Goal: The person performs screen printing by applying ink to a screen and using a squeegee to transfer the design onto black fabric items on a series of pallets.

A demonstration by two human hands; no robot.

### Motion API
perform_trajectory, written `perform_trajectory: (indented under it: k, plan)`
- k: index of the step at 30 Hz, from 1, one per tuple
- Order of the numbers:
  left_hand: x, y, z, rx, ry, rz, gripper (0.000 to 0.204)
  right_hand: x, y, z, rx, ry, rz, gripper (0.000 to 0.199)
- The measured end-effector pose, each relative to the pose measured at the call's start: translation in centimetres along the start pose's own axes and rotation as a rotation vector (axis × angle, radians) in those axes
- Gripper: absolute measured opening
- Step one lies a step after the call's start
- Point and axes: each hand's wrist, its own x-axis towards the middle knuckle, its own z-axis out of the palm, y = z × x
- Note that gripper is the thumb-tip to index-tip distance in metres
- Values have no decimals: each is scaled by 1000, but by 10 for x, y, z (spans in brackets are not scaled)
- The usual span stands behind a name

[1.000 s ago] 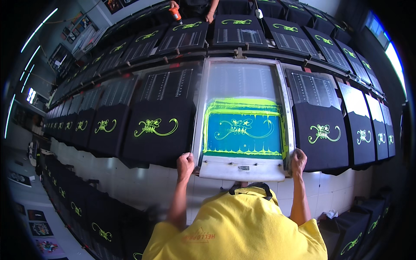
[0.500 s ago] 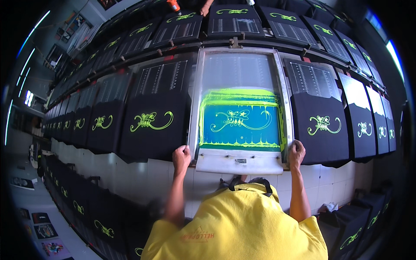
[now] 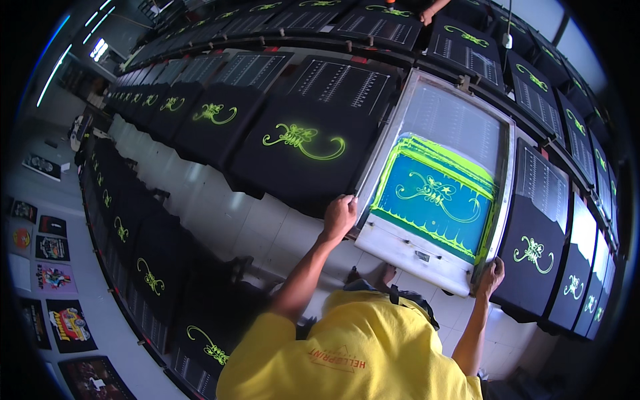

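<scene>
- Long rows of black shirts on printing boards fill the workshop, running off to the left of the hands and curving away on the right; a second bank of boards lies beyond the hands, and a white tiled floor runs below them.
- Left hand is clenched on the near left corner of the screen frame; right hand grips its near right corner.
- Screen frame lies between the two hands, stretching away from them, its blue stencil panel edged with bright yellow-green ink.
- Done, as far as shows: the shirt just left of the left hand already carries the yellow-green ornament, and so do the shirts further left down the row.
- To the right of the right hand, the neighbouring shirts are printed too.
- I cannot tell whether the shirt under the frame is printed, as the mesh hides it.
- No squeegee shows in either hand, so by my judgement the frame is being placed or lifted, not pulled with ink.
- Far beyond the frame, another person's hand rests on the back bank.
</scene>
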Motion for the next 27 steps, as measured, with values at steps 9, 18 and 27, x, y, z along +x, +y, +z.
perform_trajectory:
  k: [9,18,27]
  plan:
    - [-2,5,7,-81,109,-42,19,11,33,-4,-136,54,-40,29]
    - [-1,3,6,-100,117,-62,16,3,18,-2,-189,30,-45,30]
    - [-1,6,4,-110,83,-74,15,6,36,-1,-158,48,-54,30]
